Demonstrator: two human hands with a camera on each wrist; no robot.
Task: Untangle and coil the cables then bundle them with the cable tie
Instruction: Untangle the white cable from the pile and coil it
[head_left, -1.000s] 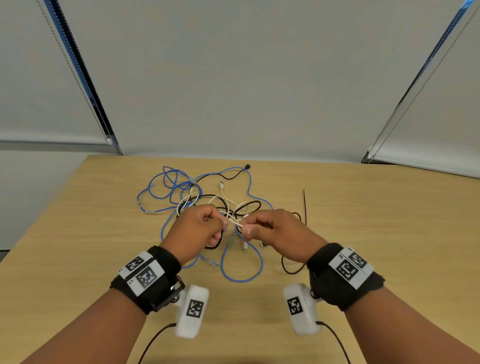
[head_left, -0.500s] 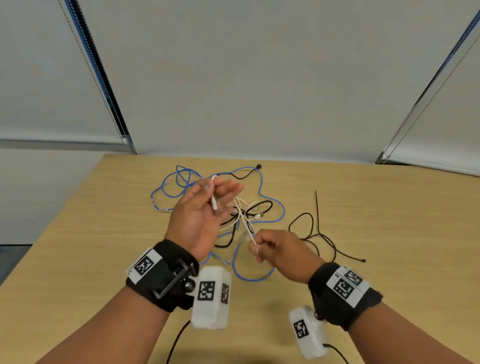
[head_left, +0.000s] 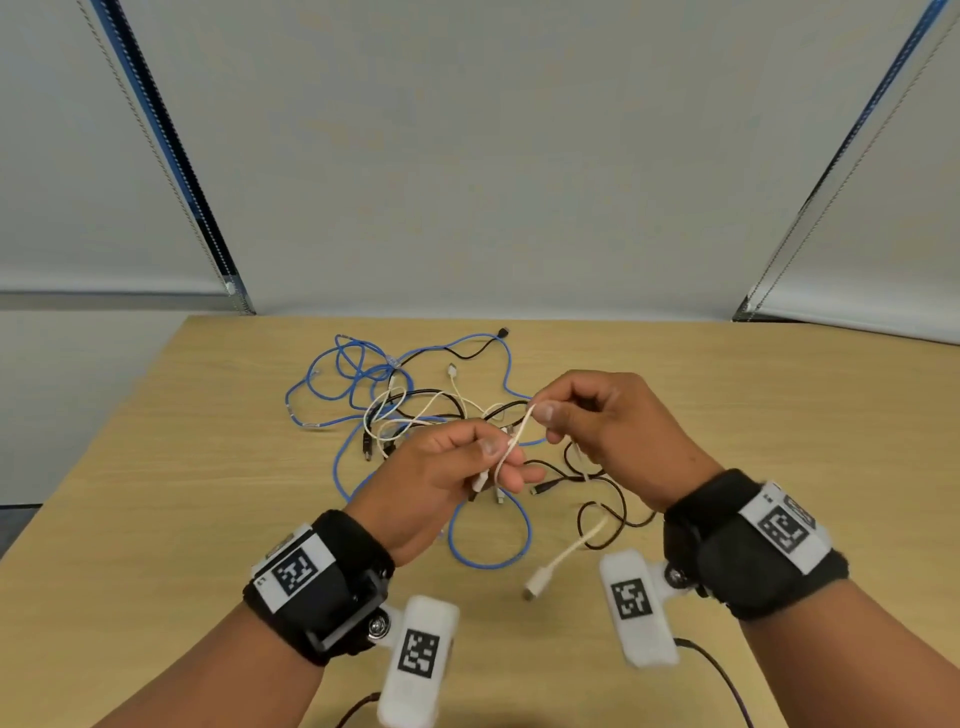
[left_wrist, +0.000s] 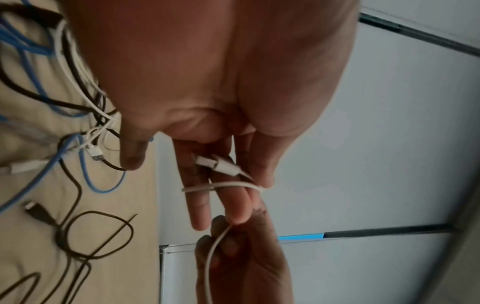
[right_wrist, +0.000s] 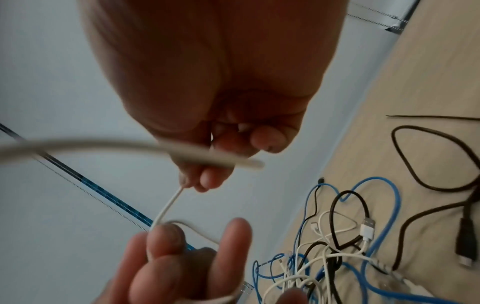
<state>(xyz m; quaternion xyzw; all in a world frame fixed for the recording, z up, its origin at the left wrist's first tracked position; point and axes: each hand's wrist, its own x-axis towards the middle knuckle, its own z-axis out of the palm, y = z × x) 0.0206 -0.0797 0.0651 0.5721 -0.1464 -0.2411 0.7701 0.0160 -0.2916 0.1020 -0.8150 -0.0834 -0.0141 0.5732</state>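
Observation:
A thin white cable (head_left: 521, 430) runs taut between my two hands above the table. My left hand (head_left: 498, 453) pinches it with thumb and forefinger; the left wrist view shows one turn of the cable (left_wrist: 221, 186) wound round the fingers, with its white plug (left_wrist: 215, 164) lying against them. My right hand (head_left: 545, 415) pinches the same cable a little higher and to the right. The cable's other plug end (head_left: 535, 590) dangles below the right wrist. A blue cable (head_left: 491, 564), black cables (head_left: 608, 519) and more white cable (head_left: 395, 410) lie tangled on the table. The black cable tie (right_wrist: 428, 117) lies beside them.
The wooden table (head_left: 156, 519) has bare surface on its left and right sides. Its far edge meets grey window blinds (head_left: 467, 156). A black plug (head_left: 503, 331) of one cable lies near that far edge.
My left hand has come down and closed on the white cable. My right hand has risen up and to the right. The cable's far plug end now hangs below the right wrist.

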